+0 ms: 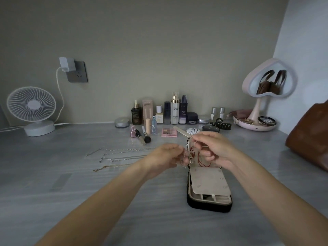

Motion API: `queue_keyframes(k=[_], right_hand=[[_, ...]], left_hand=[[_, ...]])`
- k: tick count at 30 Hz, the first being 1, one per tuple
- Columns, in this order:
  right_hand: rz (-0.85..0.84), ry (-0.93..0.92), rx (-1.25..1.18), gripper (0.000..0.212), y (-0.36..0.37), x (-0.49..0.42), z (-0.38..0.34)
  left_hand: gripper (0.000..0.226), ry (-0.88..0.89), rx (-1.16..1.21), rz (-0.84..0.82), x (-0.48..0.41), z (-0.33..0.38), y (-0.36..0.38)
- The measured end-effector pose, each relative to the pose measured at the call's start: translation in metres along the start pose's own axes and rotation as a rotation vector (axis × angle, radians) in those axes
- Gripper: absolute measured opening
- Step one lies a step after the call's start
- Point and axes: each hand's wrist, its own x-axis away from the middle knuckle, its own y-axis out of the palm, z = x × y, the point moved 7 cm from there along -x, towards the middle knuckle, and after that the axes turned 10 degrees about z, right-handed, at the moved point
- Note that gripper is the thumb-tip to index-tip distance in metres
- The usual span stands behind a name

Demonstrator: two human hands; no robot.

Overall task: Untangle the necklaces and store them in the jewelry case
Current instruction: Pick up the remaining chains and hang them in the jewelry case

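From the head camera, a pale grey desk [88, 183] with a faint streaked grain ran back to a dull olive-grey wall [159, 50], and a lighter bluish wall met it at the far right corner. A wall socket [77, 72] on the far left held a white charger [66, 64], whose cable dropped toward a small white fan [32, 108] standing at the far left of the desk. Along the far edge stood a row of cosmetic bottles [174, 110], with brushes, a pink eyeshadow palette [169, 132] and a black hair claw [221, 124] just in front of them. A heart-shaped mirror [269, 80] on a pink tray base stood at the far right, and a brown bag [310, 135] lay against the right edge.

The black jewelry case [209, 188] lay open on the desk right of centre, its lid raised on the far side and a beige flap lying over its near compartments. Three necklaces [122, 156] lay stretched out in separate, roughly parallel lines on the desk to the left of the case.

Both hands hung above the case's raised lid. The left hand [166, 156] was curled narrow, its fingertips pinching a fine chain. The right hand [212, 147] was likewise curled, pinching the same thin chain near the top of the lid. A red cord showed against the inside of the lid between the hands.
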Motion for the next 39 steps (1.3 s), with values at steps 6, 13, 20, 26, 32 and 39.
queue_keyframes(k=[6,13,20,26,32,39], right_hand=[[0.150,-0.004,0.007,0.013,-0.036,0.008,0.007],[0.094,-0.106,0.163,0.037,-0.039,0.017,0.006],[0.061,-0.111,0.197,0.032,-0.037,0.009,0.012],[0.205,-0.265,0.532,0.013,-0.056,0.001,0.010],[0.273,-0.461,0.766,0.011,-0.060,-0.002,0.000],[0.312,-0.552,0.920,0.011,-0.053,-0.005,-0.016]], left_hand=[[0.013,0.120,-0.314,0.174,-0.014,0.023,0.007],[0.021,0.201,-0.443,0.131,-0.034,0.041,0.034],[0.013,0.182,-0.489,0.139,-0.046,0.040,0.041],[0.012,0.202,-0.438,0.243,-0.049,0.029,0.034],[0.016,0.272,-0.484,0.270,-0.046,0.032,0.030],[0.038,0.289,-0.360,0.479,-0.048,0.038,0.008]])
